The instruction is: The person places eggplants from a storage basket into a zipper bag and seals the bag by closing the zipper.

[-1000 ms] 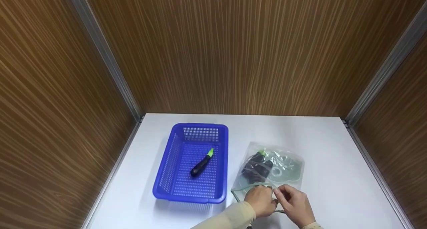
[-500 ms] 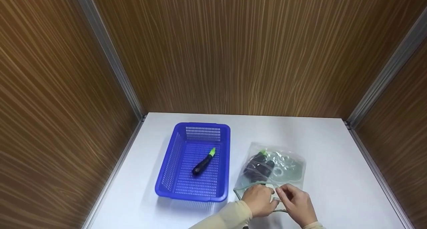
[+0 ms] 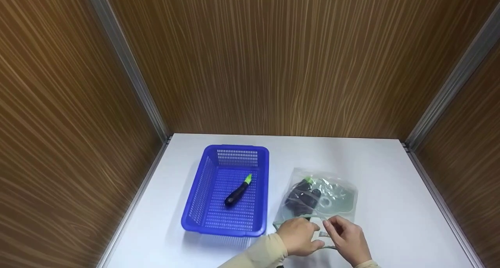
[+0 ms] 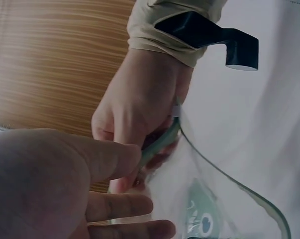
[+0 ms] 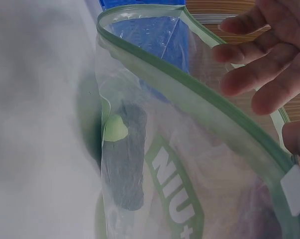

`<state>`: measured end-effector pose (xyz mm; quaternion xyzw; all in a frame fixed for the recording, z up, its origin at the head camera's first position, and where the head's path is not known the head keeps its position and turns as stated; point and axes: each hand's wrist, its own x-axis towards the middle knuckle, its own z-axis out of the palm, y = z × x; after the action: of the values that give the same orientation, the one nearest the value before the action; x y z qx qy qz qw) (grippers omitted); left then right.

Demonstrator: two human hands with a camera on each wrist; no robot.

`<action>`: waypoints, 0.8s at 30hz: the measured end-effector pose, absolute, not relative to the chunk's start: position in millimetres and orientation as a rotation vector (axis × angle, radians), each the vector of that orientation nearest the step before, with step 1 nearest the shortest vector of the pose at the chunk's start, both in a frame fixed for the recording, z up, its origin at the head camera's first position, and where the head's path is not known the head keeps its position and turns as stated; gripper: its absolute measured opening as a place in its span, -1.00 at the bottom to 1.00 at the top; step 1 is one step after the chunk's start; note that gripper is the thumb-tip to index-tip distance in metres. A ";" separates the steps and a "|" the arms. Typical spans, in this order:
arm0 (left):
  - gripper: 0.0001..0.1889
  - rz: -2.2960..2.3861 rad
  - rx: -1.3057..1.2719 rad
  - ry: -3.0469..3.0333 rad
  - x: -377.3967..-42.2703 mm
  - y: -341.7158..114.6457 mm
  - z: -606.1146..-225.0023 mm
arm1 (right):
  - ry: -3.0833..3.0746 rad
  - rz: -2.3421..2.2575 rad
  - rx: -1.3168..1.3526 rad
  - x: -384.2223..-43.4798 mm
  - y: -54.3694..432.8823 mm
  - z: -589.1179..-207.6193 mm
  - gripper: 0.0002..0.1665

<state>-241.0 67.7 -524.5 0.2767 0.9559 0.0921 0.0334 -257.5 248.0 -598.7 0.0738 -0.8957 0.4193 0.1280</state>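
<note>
A clear zip bag (image 3: 339, 201) with green trim lies on the white table, its mouth spread apart toward the person. Dark eggplants (image 3: 308, 201) with light green ends show through its left half. My right hand (image 3: 348, 238) pinches the mouth's green edge, by the white slider (image 5: 295, 190) in the right wrist view. My left hand (image 3: 297, 236) is at the mouth's left side, thumb and fingers apart. In the right wrist view, those left fingers (image 5: 266, 64) are loosely extended over the opening, holding nothing. Another eggplant (image 3: 236, 193) lies in the blue basket (image 3: 264, 197).
The basket stands left of the bag, close to the left forearm. Wood-grain panels (image 3: 273, 65) enclose the white table (image 3: 383, 162) at the back and both sides.
My left hand has shifted left, away from the right hand, its thumb and fingers spreading; more of the mouth shows between the hands. The right hand keeps its pinch.
</note>
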 end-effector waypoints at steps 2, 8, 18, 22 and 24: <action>-0.58 0.278 0.862 2.927 -240.0 65.5 -521.3 | -2.607 1.230 0.208 -257.2 248.0 -598.7 -0.76; -0.57 0.305 0.904 2.953 -238.5 56.3 -514.3 | -2.601 1.216 0.212 -257.1 247.9 -599.8 -0.76; -0.63 0.574 0.899 2.996 -251.9 33.5 -500.4 | -2.631 1.214 0.180 -257.0 247.6 -599.4 -0.77; -0.61 0.641 0.840 3.009 -256.6 23.9 -496.4 | -2.654 1.209 0.162 -256.9 247.8 -598.7 -0.78; -0.59 0.669 0.794 3.007 -258.2 19.7 -495.5 | -2.661 1.207 0.159 -256.8 248.0 -598.2 -0.78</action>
<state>-258.2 19.7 -495.5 0.2496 0.9450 0.2104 -0.0199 -256.8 248.0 -598.2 0.0541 -0.9041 0.4101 0.1076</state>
